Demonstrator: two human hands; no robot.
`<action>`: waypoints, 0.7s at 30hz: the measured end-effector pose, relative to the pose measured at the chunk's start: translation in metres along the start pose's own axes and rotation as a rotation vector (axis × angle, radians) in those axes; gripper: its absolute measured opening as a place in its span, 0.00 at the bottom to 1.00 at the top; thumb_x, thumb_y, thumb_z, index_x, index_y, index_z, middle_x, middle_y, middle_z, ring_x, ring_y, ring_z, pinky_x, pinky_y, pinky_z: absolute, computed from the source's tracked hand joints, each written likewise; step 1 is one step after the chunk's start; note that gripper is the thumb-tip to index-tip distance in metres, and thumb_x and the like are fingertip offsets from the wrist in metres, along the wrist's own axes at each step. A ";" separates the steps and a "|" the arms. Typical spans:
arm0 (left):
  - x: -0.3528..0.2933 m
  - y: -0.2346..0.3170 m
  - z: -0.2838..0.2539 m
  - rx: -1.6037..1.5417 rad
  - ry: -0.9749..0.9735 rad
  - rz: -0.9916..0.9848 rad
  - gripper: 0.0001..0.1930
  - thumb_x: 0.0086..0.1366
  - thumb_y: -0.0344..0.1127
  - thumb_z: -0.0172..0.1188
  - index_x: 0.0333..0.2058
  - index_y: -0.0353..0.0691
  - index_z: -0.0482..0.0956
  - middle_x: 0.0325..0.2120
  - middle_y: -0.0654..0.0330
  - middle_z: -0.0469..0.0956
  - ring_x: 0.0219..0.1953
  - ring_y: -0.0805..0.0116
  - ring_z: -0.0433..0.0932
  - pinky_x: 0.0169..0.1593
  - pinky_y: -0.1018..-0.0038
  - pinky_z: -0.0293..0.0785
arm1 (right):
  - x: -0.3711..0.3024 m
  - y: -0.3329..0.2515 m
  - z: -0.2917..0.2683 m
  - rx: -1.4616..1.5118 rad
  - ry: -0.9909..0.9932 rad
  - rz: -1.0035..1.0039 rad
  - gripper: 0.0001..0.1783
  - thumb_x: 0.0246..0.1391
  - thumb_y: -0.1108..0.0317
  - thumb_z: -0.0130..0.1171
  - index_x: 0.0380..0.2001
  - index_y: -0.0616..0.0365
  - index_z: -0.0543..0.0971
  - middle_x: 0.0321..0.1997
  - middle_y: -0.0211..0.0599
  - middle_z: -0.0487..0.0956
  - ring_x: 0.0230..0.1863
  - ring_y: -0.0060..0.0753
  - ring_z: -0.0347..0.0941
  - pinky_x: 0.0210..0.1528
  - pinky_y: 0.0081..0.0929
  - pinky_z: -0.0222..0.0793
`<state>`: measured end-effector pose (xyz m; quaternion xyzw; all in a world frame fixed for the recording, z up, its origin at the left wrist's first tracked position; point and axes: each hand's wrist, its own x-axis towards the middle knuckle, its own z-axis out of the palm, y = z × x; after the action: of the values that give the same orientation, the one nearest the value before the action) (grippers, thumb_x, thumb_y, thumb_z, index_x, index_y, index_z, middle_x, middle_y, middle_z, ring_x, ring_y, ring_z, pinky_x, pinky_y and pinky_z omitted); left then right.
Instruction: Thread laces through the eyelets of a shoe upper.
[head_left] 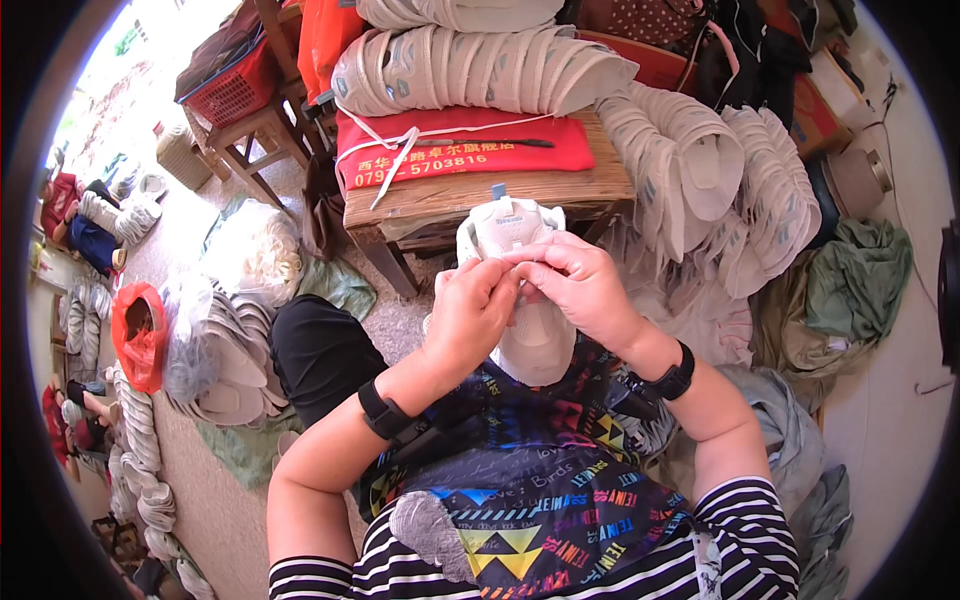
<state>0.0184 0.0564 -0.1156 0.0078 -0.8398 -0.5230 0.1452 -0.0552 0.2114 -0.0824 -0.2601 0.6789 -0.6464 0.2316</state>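
Note:
A white shoe upper [535, 345] lies over my lap, its tongue end pointing at the wooden table and its rounded toe toward me. Both hands meet above its middle. My left hand [470, 305] is closed, thumb and forefinger pinched together. Against its fingertips, my right hand [582, 285] makes a similar pinch. Whatever thin thing sits between the fingers is too small to make out, and the hands cover the middle of the upper. A patterned dark apron [540, 490] spreads beneath. On the table's red cloth [550, 150] rest white laces [405, 145] and a slim dark tool [490, 143].
Nested shoe uppers [480, 70] line the back of the wooden table [480, 210]. More stacks [690, 160] hang at its right. On the floor at left are bagged uppers [225, 345] and a red plastic bag [140, 335]. A red basket [232, 90] sits on a stool.

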 end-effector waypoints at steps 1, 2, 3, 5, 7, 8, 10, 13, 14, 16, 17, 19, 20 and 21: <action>0.000 0.002 -0.003 -0.060 -0.024 -0.035 0.08 0.67 0.31 0.53 0.37 0.36 0.81 0.23 0.59 0.78 0.28 0.65 0.77 0.37 0.68 0.69 | 0.002 0.000 0.001 -0.071 -0.007 -0.049 0.11 0.61 0.76 0.56 0.45 0.66 0.81 0.38 0.31 0.75 0.35 0.18 0.76 0.39 0.19 0.74; 0.000 0.003 -0.004 -0.121 -0.048 -0.070 0.09 0.69 0.28 0.51 0.39 0.31 0.79 0.22 0.58 0.77 0.26 0.69 0.77 0.32 0.72 0.71 | 0.003 0.000 0.003 -0.142 -0.014 -0.098 0.11 0.60 0.76 0.56 0.45 0.66 0.81 0.37 0.32 0.75 0.34 0.19 0.77 0.39 0.19 0.74; -0.001 0.001 -0.004 -0.122 -0.046 -0.069 0.09 0.69 0.28 0.51 0.39 0.31 0.79 0.22 0.58 0.77 0.26 0.69 0.77 0.32 0.72 0.71 | 0.003 0.001 0.004 -0.143 -0.015 -0.098 0.11 0.60 0.76 0.56 0.45 0.66 0.81 0.37 0.32 0.75 0.34 0.19 0.77 0.39 0.19 0.74; -0.005 -0.003 -0.005 -0.173 -0.037 -0.054 0.09 0.68 0.28 0.50 0.40 0.31 0.79 0.22 0.58 0.78 0.26 0.68 0.76 0.34 0.72 0.71 | 0.003 0.003 0.007 -0.108 0.007 -0.059 0.10 0.60 0.77 0.56 0.43 0.65 0.82 0.36 0.31 0.74 0.34 0.20 0.77 0.39 0.19 0.74; -0.006 -0.003 -0.006 -0.115 -0.042 -0.024 0.09 0.68 0.28 0.50 0.40 0.31 0.79 0.22 0.57 0.78 0.27 0.67 0.76 0.34 0.72 0.71 | 0.002 0.003 0.008 -0.127 -0.015 -0.074 0.11 0.59 0.77 0.56 0.44 0.65 0.82 0.36 0.32 0.74 0.33 0.22 0.77 0.38 0.20 0.73; -0.006 -0.002 -0.007 -0.057 -0.052 0.006 0.09 0.68 0.27 0.50 0.40 0.31 0.79 0.22 0.57 0.79 0.28 0.67 0.76 0.35 0.71 0.71 | 0.001 0.003 0.008 -0.144 -0.031 -0.088 0.11 0.58 0.77 0.57 0.44 0.65 0.82 0.35 0.34 0.73 0.33 0.25 0.77 0.37 0.21 0.73; -0.008 0.002 -0.010 -0.066 -0.065 -0.023 0.09 0.68 0.28 0.51 0.40 0.31 0.79 0.24 0.56 0.79 0.31 0.66 0.76 0.36 0.71 0.71 | 0.001 0.003 0.005 -0.335 -0.036 -0.205 0.13 0.55 0.78 0.58 0.45 0.64 0.81 0.34 0.36 0.73 0.33 0.30 0.78 0.36 0.23 0.74; -0.006 -0.001 -0.009 0.020 0.010 0.084 0.09 0.67 0.29 0.54 0.40 0.34 0.81 0.28 0.56 0.79 0.35 0.63 0.76 0.38 0.69 0.72 | 0.002 -0.007 -0.002 -0.700 -0.020 -0.541 0.17 0.50 0.81 0.59 0.46 0.62 0.81 0.34 0.39 0.74 0.33 0.37 0.78 0.36 0.27 0.74; -0.004 -0.003 -0.010 0.114 0.100 0.219 0.08 0.66 0.30 0.55 0.39 0.36 0.82 0.31 0.56 0.79 0.36 0.60 0.75 0.40 0.66 0.72 | 0.004 -0.014 -0.004 -0.871 0.000 -0.761 0.20 0.48 0.84 0.58 0.47 0.62 0.80 0.35 0.41 0.76 0.33 0.39 0.78 0.35 0.29 0.75; -0.001 -0.004 -0.012 -0.097 0.089 0.184 0.09 0.67 0.30 0.55 0.42 0.35 0.81 0.35 0.57 0.77 0.38 0.64 0.75 0.41 0.69 0.72 | 0.009 -0.038 -0.009 -0.905 0.042 -0.824 0.21 0.46 0.84 0.59 0.46 0.62 0.80 0.35 0.41 0.77 0.33 0.40 0.78 0.35 0.30 0.75; 0.000 -0.005 -0.014 -0.308 0.074 0.144 0.11 0.68 0.30 0.56 0.45 0.35 0.80 0.39 0.57 0.75 0.40 0.67 0.74 0.42 0.72 0.72 | 0.012 -0.052 -0.012 -0.936 0.085 -0.884 0.21 0.44 0.85 0.59 0.46 0.62 0.80 0.35 0.41 0.78 0.33 0.41 0.78 0.35 0.31 0.75; 0.003 -0.004 -0.024 -0.526 -0.058 0.008 0.14 0.71 0.32 0.53 0.52 0.34 0.77 0.41 0.62 0.72 0.33 0.78 0.74 0.38 0.80 0.72 | 0.018 -0.082 -0.011 -0.987 0.062 -1.068 0.21 0.44 0.84 0.60 0.45 0.63 0.80 0.37 0.41 0.80 0.34 0.39 0.78 0.35 0.31 0.75; 0.004 -0.005 -0.024 -0.529 -0.062 0.010 0.14 0.72 0.33 0.52 0.53 0.35 0.76 0.38 0.64 0.72 0.30 0.80 0.73 0.36 0.81 0.71 | 0.021 -0.097 -0.009 -1.044 0.078 -1.168 0.21 0.43 0.84 0.60 0.45 0.63 0.80 0.37 0.41 0.80 0.34 0.39 0.78 0.34 0.30 0.76; 0.006 -0.003 -0.023 -0.534 -0.075 0.018 0.15 0.73 0.34 0.51 0.54 0.36 0.76 0.34 0.65 0.72 0.27 0.82 0.71 0.33 0.83 0.70 | 0.023 -0.115 -0.009 -1.108 0.103 -1.268 0.21 0.43 0.83 0.61 0.45 0.63 0.80 0.37 0.41 0.81 0.34 0.39 0.78 0.34 0.30 0.76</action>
<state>0.0175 0.0342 -0.1074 -0.0574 -0.6769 -0.7246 0.1155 -0.0730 0.1999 0.0337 -0.6385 0.6328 -0.2386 -0.3674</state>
